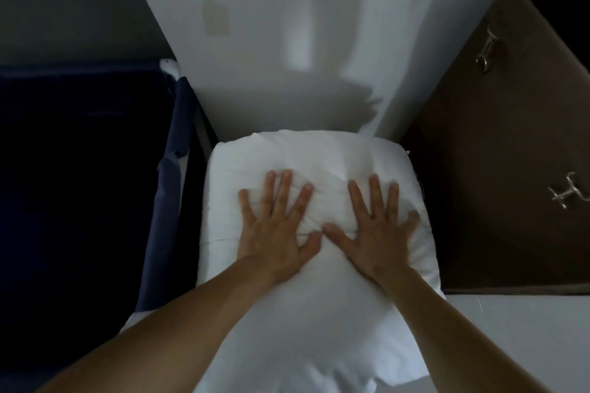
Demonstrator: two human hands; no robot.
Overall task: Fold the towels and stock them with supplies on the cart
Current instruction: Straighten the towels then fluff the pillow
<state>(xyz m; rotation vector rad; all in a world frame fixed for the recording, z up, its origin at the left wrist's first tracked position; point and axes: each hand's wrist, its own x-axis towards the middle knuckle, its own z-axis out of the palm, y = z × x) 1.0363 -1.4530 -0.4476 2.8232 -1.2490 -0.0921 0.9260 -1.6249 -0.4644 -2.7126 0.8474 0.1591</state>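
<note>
1. Far left: one dark blue fabric bag (pixel 79 169), open at the top, inside too dark to see. Its lighter blue edge hangs just beside the left side of the towel.
2. Behind, centre: a white wall (pixel 271 25) with one discoloured patch (pixel 217 16). The hands' shadow falls on the wall just above the towel.
3. Left hand (pixel 277 233): palm down, flat on the white towel bundle (pixel 319 156). Fingers straight and spread wide, pressing into the cloth, thumb angled inward toward the other hand. Bare forearm comes in from the lower left, stretched forward.
4. The bundle: one, puffy, with rounded corners. It sits between the blue bag and the cabinet, far edge against the wall. Creases in the cloth radiate from under both palms. How many layers it has I cannot tell.
5. Right hand (pixel 376 233): same pose, palm down on the right half of the bundle. Fingers straight and fanned, nothing pinched, thumb pointing inward. The two thumb tips are very near each other; whether they touch I cannot tell. Bare forearm comes in from the lower right.
6. Right: one brown cabinet (pixel 495 169), just beside the bundle, with two metal handles (pixel 487 51), blurred.
7. Lower right: a white surface (pixel 526 329) below the cabinet.
8. Count: two hands, one bundle, one bag, one cabinet, two handles.
</note>
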